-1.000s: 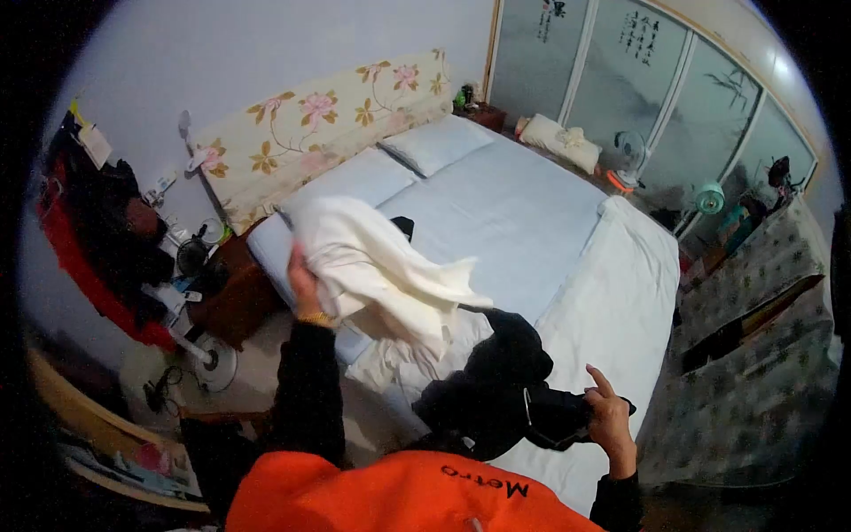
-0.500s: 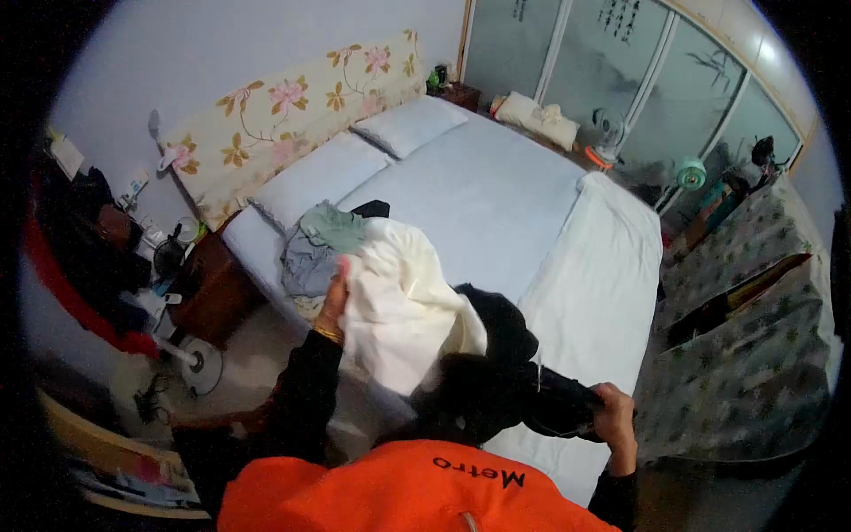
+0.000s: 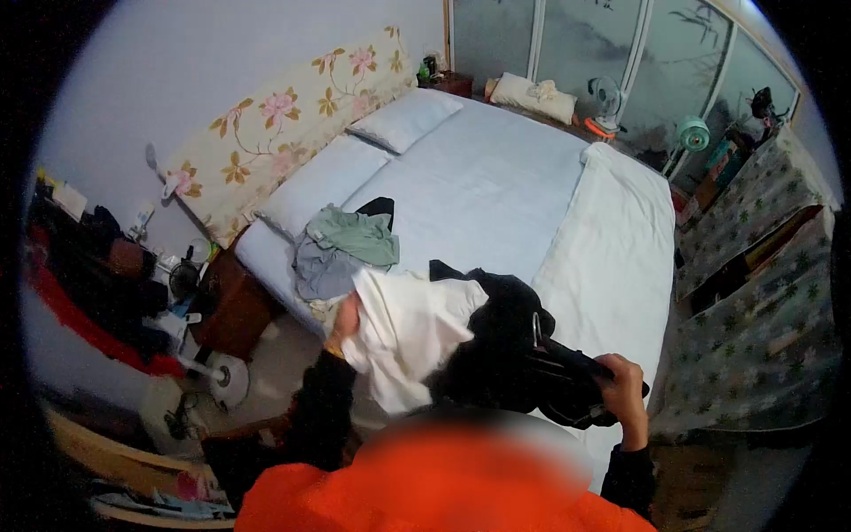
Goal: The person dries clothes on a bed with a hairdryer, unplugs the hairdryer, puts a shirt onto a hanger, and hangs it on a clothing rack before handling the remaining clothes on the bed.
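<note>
My left hand [image 3: 344, 321] is closed on the edge of a white cloth [image 3: 412, 328], at the near left side of the bed. A black garment [image 3: 496, 346] with a pale cord lies against the white cloth; I cannot tell whether the two are joined. At the near right, my right hand [image 3: 623, 390] grips the black garment's end, its fingers wrapped round the fabric. Just beyond my left hand lie a grey-green garment [image 3: 355, 232] and a grey garment [image 3: 324, 266], crumpled together with a small black piece [image 3: 378, 211] behind them.
The bed [image 3: 496, 168] has pale blue sheets, two pillows [image 3: 403, 120] and a white cover [image 3: 612, 213] along its right side. A nightstand [image 3: 232, 306] and a white-based stand [image 3: 229, 379] are on the left. Two fans [image 3: 605, 96] and a cloth-covered rack [image 3: 753, 337] stand right.
The white cloth has come down from a raised, billowing bunch and lies lower and flatter. More of the black garment and the grey-green garment shows. Both hands keep their grip.
</note>
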Available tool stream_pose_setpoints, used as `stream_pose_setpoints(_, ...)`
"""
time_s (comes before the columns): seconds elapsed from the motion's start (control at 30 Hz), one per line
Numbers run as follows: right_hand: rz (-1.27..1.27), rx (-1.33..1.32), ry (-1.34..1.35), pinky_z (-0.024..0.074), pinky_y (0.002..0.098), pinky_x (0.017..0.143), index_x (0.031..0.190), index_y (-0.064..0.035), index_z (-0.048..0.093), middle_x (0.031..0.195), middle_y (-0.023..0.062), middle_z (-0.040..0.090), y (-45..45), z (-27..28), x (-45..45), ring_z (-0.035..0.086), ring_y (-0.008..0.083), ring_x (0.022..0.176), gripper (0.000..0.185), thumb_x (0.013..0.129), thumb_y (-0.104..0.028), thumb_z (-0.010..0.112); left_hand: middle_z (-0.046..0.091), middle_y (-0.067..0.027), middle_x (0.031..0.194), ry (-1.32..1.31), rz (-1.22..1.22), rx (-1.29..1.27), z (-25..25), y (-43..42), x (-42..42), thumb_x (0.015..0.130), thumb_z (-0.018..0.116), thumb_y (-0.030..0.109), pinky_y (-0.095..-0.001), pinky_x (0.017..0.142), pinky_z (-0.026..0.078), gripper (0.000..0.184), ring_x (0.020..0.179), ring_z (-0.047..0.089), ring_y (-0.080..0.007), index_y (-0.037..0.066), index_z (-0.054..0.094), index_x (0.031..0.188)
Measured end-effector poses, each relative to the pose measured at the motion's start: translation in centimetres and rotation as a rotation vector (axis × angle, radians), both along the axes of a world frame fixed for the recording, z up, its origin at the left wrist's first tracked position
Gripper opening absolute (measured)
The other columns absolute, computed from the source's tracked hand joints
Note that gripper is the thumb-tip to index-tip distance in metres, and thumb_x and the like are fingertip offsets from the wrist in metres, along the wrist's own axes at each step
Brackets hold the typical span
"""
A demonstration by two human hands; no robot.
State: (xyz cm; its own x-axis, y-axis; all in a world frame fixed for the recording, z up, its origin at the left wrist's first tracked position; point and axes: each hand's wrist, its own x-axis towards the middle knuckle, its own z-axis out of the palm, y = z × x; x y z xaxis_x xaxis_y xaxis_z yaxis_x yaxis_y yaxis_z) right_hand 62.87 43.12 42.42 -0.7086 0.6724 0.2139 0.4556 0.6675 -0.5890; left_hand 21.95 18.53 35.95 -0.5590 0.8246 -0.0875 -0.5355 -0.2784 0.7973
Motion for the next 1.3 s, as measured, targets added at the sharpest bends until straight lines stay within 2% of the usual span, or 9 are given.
stream_pose_setpoints(0.17, 0.013, 0.009, 0.015, 0.0510, 0.0340, 0.067, 0.088, -0.0006, 0.067, 0.082, 0.0152, 0.066, -0.1, -0.4, -0.4, 0.066, 0.0304, 0.075, 0.023, 0.066, 0.005, 0.068, 0.049, -0.0175, 0.133, 0.095, -0.197, 0.050, 7.8, -1.9, -1.2, 0.080, 0.055, 0.064, -0.0453, 0.098, 0.045, 0.089, 0.118, 0.051, -0.0318, 0.001, 0.035, 0.138)
stream_pose_setpoints(0.47, 0.052, 0.078, 0.047, 0.0519, 0.0354, 0.067, 0.088, -0.0031, 0.068, 0.084, 0.0156, 0.067, -0.1, -0.9, -0.4, 0.067, 0.0316, 0.075, 0.025, 0.064, 0.004, 0.068, 0.047, -0.0178, 0.136, 0.088, -0.276, 0.132, 8.6, -0.2, -0.8, 0.076, 0.053, 0.073, -0.0462, 0.100, 0.043, 0.098, 0.121, 0.050, -0.0326, 0.002, 0.031, 0.141)
stream_pose_setpoints(0.53, 0.003, 0.113, 0.065, 0.0519, 0.0355, 0.066, 0.088, -0.0032, 0.068, 0.085, 0.0157, 0.067, -0.3, -0.9, -0.3, 0.067, 0.0317, 0.075, 0.025, 0.064, 0.003, 0.069, 0.047, -0.0179, 0.136, -0.136, -0.313, 0.183, 10.8, -0.1, 2.0, 0.081, 0.050, 0.069, -0.0458, 0.102, 0.041, 0.093, 0.122, 0.049, -0.0329, 0.001, 0.031, 0.141)
stream_pose_setpoints(0.6, -0.015, 0.095, 0.081, 0.0517, 0.0358, 0.066, 0.088, -0.0032, 0.068, 0.084, 0.0159, 0.067, -0.3, -1.2, -0.1, 0.066, 0.0322, 0.075, 0.025, 0.064, 0.003, 0.069, 0.038, -0.0212, 0.142, 0.007, -0.236, 0.033, 11.9, 1.1, 5.2, 0.086, 0.044, 0.066, -0.0536, 0.106, 0.033, 0.086, 0.128, 0.041, -0.0371, 0.001, 0.031, 0.141)
stream_pose_setpoints(0.8, 0.012, 0.092, 0.053, 0.0512, 0.0371, 0.063, 0.089, -0.0040, 0.067, 0.081, 0.0150, 0.066, -0.8, -0.9, 1.0, 0.065, 0.0335, 0.072, 0.026, 0.064, 0.003, 0.069, 0.044, -0.0189, 0.138, -0.281, -0.282, 0.086, 9.8, 0.6, 4.2, 0.091, 0.043, 0.059, -0.0478, 0.105, 0.037, 0.073, 0.123, 0.047, -0.0353, 0.003, 0.037, 0.139)
stream_pose_setpoints(1.0, 0.186, 0.150, 0.055, 0.0492, 0.0396, 0.058, 0.090, -0.0073, 0.067, 0.077, 0.0119, 0.065, -2.7, 0.0, -2.5, 0.063, 0.0328, 0.068, 0.025, 0.066, 0.001, 0.065, 0.045, -0.0201, 0.136, -0.151, -0.215, 0.049, 13.4, 3.1, 4.7, 0.093, 0.041, 0.054, -0.0508, 0.105, 0.037, 0.068, 0.123, 0.047, -0.0354, 0.005, 0.035, 0.139)
stream_pose_setpoints(1.13, 0.281, 0.219, 0.069, 0.0472, 0.0417, 0.055, 0.089, -0.0096, 0.066, 0.074, 0.0113, 0.063, -3.5, -1.7, -6.8, 0.061, 0.0341, 0.065, 0.021, 0.068, -0.007, 0.064, 0.042, -0.0191, 0.139, -0.136, -0.541, -0.108, 12.4, 4.0, 6.6, 0.092, 0.048, 0.050, -0.0410, 0.110, 0.030, 0.072, 0.128, 0.042, -0.0309, 0.002, 0.030, 0.142)
stream_pose_setpoints(1.23, 0.250, 0.145, 0.110, 0.0462, 0.0425, 0.054, 0.086, -0.0092, 0.066, 0.072, 0.0132, 0.063, -4.0, -2.6, -7.5, 0.060, 0.0354, 0.063, 0.024, 0.067, -0.022, 0.069, 0.051, -0.0193, 0.128, 1.168, -0.802, -0.462, 17.2, 6.8, 13.3, 0.085, 0.060, 0.052, -0.0347, 0.099, 0.039, 0.074, 0.115, 0.051, -0.0262, -0.002, 0.041, 0.132)
stream_pose_setpoints(1.3, 0.224, 0.093, 0.143, 0.0457, 0.0419, 0.054, 0.084, -0.0087, 0.067, 0.070, 0.0133, 0.063, -4.2, -1.5, -7.1, 0.061, 0.0354, 0.062, 0.027, 0.067, -0.029, 0.072, 0.053, -0.0186, 0.126, 1.622, -0.743, -0.208, 15.5, 6.9, 13.3, 0.082, 0.066, 0.045, -0.0352, 0.096, 0.041, 0.070, 0.113, 0.053, -0.0293, -0.001, 0.044, 0.130)
